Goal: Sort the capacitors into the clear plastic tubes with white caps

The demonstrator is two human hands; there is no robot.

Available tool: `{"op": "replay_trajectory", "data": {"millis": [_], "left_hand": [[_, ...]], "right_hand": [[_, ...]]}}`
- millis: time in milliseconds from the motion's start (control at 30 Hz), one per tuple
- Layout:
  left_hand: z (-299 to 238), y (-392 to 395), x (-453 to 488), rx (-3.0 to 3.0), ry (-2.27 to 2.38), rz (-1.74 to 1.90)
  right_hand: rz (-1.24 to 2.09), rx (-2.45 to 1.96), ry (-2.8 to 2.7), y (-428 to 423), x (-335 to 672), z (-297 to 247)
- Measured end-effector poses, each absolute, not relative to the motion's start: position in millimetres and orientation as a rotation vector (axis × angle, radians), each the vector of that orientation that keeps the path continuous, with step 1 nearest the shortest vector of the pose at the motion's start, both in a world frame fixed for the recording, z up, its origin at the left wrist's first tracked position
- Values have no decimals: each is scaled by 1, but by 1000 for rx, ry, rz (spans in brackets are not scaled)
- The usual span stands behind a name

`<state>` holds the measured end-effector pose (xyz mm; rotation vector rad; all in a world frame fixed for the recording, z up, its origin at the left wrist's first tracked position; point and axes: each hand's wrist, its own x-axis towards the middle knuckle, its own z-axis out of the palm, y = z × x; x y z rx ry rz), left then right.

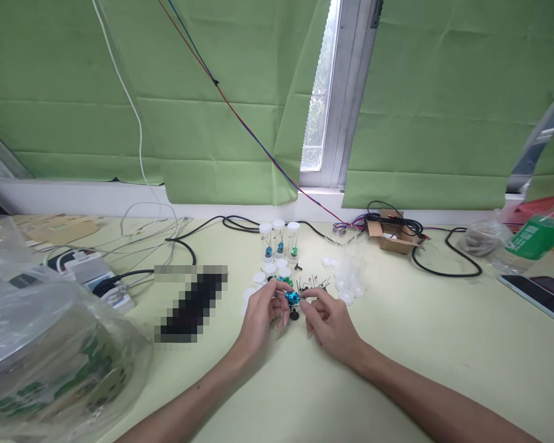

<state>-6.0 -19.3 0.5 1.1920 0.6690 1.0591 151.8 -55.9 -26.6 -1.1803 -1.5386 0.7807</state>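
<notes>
A small shiny blue piece (293, 298) with a thin stem is held up between my two hands, just over the table. My left hand (262, 309) has its fingers curled and pinches the piece from the left. From the other side, the thumb and index finger of my right hand (331, 321) close at its right end; the exact contact is too small to make out. Below the piece sits a black round part (294, 314). Behind my fingers lie several thin-stemmed parts (314, 285) and a green piece (289, 282), partly hidden by my left hand.
Three capped clear tubes (279, 241) holding blue or green pieces stand behind my hands. White caps (259, 278) lie left, clear tubes (349, 274) right. A power strip (95, 278), plastic bag (60, 363), cardboard box (396, 241), bottle (530, 242) and phone (535, 300) surround them.
</notes>
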Motion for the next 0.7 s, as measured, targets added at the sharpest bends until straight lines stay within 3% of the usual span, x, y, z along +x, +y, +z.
{"op": "replay_trajectory", "data": {"millis": [700], "left_hand": [[-1,-20,-6,1217,660,1037]], "right_hand": [[714,-1163,-1625,-56,153,-27]]}}
